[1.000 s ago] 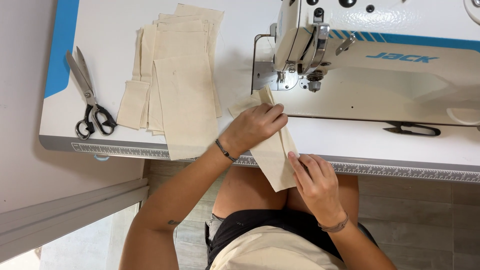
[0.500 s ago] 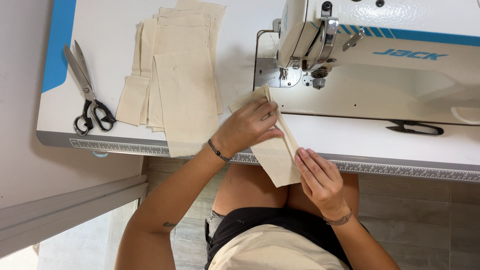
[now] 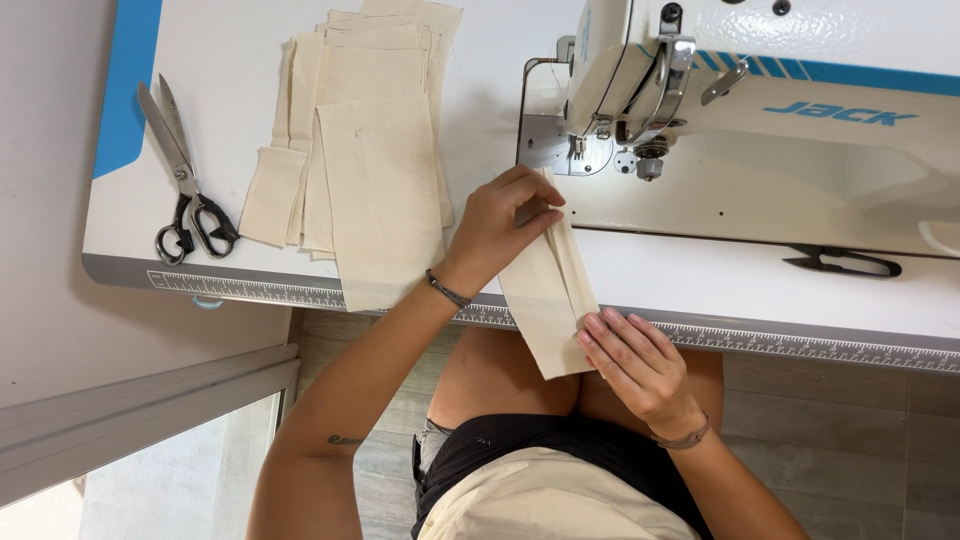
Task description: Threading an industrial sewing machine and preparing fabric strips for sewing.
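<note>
A folded strip of cream fabric (image 3: 548, 300) lies across the front edge of the white sewing table (image 3: 700, 285) and hangs over my lap. My left hand (image 3: 500, 225) pinches its far end, just in front of the needle plate (image 3: 545, 140). My right hand (image 3: 640, 360) presses fingertips on the fold at the strip's near end, below the table's ruler edge. The white sewing machine (image 3: 760, 110) stands behind the strip, its presser foot (image 3: 578, 150) a short way beyond my left fingers.
A stack of several cream fabric pieces (image 3: 370, 160) lies left of the machine, one piece overhanging the front edge. Black-handled scissors (image 3: 185, 190) rest at the far left. Small black thread snips (image 3: 840, 262) lie on the right. A grey sill and floor are to the lower left.
My left hand slid the strip's far end a little closer to the needle plate. My right fingers shifted along the fold at the near end.
</note>
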